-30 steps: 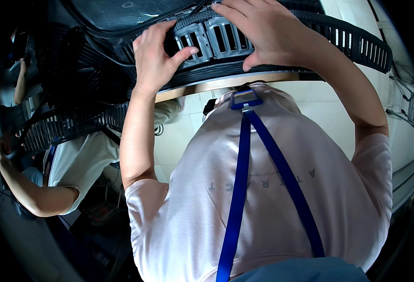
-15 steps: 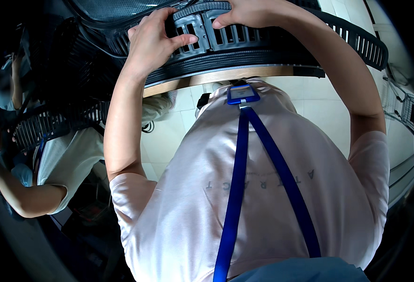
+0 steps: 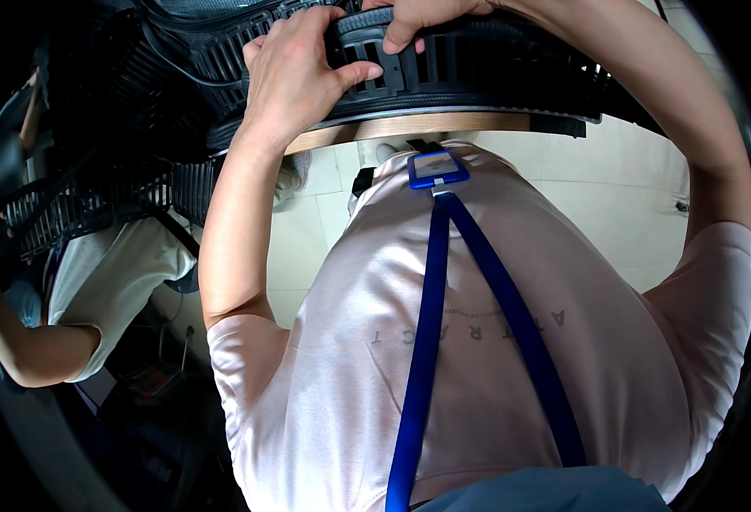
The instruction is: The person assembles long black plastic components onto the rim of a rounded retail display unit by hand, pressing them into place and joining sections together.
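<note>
Your left hand [image 3: 294, 81] lies flat over the near edge of a black slatted plastic grille [image 3: 478, 72], fingers spread along its top and the thumb hooked out to the right, its tip pressing one of the ribs. It grips the curved rim rather than closing round anything. Your right hand [image 3: 422, 15] sits at the very top of the view, mostly cut off by the frame; what shows is a thumb and curled fingers bearing down on the same grille just beside your left thumb, so how far it is closed cannot be told.

The grille rests on the tabletop [image 3: 410, 126], whose pale wooden edge shows just under it, right against your chest. A blue lanyard [image 3: 431, 299] runs down your light pink shirt from a blue badge holder [image 3: 437, 168] near the edge of the tabletop.

To your left, another person in a white shirt [image 3: 107, 273] sits close by, a bare forearm [image 3: 26, 350] bent below more black slatted parts [image 3: 68, 213].
</note>
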### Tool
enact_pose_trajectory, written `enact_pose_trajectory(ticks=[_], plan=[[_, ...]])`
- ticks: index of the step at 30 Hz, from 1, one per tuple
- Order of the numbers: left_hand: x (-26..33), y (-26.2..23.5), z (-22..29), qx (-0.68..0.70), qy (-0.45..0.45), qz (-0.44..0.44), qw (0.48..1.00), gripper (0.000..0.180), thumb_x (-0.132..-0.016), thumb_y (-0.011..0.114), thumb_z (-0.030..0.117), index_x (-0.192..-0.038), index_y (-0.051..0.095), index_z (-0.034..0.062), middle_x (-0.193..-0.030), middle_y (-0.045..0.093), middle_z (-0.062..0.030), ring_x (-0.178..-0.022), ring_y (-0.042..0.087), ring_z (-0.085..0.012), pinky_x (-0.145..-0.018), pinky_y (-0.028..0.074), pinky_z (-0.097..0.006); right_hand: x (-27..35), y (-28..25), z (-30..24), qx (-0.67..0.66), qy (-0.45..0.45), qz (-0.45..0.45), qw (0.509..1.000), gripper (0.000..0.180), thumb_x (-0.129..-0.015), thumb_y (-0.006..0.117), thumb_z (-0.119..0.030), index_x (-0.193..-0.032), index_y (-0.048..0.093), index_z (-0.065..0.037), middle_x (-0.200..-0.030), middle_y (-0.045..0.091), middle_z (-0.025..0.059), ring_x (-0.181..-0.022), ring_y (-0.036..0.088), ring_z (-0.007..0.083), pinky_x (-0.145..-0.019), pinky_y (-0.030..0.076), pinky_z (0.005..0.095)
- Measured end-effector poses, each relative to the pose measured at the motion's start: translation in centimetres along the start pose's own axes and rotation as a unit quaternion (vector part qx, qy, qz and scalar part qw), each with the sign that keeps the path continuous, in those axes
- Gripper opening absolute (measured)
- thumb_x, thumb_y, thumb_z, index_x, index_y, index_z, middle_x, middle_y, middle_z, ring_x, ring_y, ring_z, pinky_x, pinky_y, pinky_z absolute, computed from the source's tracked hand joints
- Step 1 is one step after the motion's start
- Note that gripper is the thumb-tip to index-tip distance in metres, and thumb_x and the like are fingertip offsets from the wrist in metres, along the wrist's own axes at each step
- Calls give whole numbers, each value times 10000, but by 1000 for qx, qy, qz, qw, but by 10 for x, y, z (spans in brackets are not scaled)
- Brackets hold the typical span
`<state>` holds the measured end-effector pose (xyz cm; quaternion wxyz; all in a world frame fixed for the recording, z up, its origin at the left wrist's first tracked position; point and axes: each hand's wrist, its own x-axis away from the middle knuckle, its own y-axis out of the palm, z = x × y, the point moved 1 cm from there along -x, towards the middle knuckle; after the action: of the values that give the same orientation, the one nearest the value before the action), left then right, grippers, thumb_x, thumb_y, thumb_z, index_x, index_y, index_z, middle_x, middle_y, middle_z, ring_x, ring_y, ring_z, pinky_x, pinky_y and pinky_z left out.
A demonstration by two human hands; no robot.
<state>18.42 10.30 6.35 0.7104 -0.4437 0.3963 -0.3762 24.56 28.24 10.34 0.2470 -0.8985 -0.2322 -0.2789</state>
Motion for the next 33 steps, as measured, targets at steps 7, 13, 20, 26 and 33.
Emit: enact_pose_trajectory(ticks=[7, 13, 20, 26, 33], plan=[[8, -3, 11, -25, 17, 16, 999, 627, -612, 794, 426, -1082, 591, 65, -887, 622, -76, -890, 584, -238, -805, 375, -378, 2, 22, 2, 38, -46, 113, 992, 195, -693, 655, -42, -879, 635, 12, -745, 638, 99, -693, 597, 188, -622, 472, 329], [13, -10, 19, -83, 22, 38, 996, 554, -631, 781, 400, -1053, 600, 90, -903, 613, -48, -890, 567, -235, -791, 351, -381, 13, 26, -10, 24, -67, 109, 991, 213, -693, 650, -66, -889, 631, 15, -745, 641, 105, -701, 605, 197, -647, 476, 345], [14, -15, 14, -53, -27, -20, 998, 509, -635, 782, 397, -1012, 617, 97, -868, 617, -32, -868, 576, -230, -760, 354, -394, 4, 26, -1, 189, -93, 124, 970, 355, -688, 722, -227, -923, 626, 22, -833, 664, 170, -753, 639, 273, -686, 489, 362], [10, -26, 23, -9, -4, -139, 990, 363, -739, 738, 280, -961, 616, 19, -717, 620, -109, -655, 602, -202, -639, 462, -309, 33, 26, 13, 166, -86, 43, 981, 269, -752, 679, -184, -884, 650, 49, -749, 662, 139, -707, 634, 232, -660, 481, 338], [-42, -64, 27, 280, 15, -412, 867, 266, -843, 659, 112, -1069, 584, -7, -851, 584, 14, -786, 509, -65, -721, 443, -216, 62, 7, -12, 98, -107, -11, 989, 234, -798, 668, -170, -901, 646, 39, -748, 656, 92, -679, 605, 170, -628, 476, 312]])
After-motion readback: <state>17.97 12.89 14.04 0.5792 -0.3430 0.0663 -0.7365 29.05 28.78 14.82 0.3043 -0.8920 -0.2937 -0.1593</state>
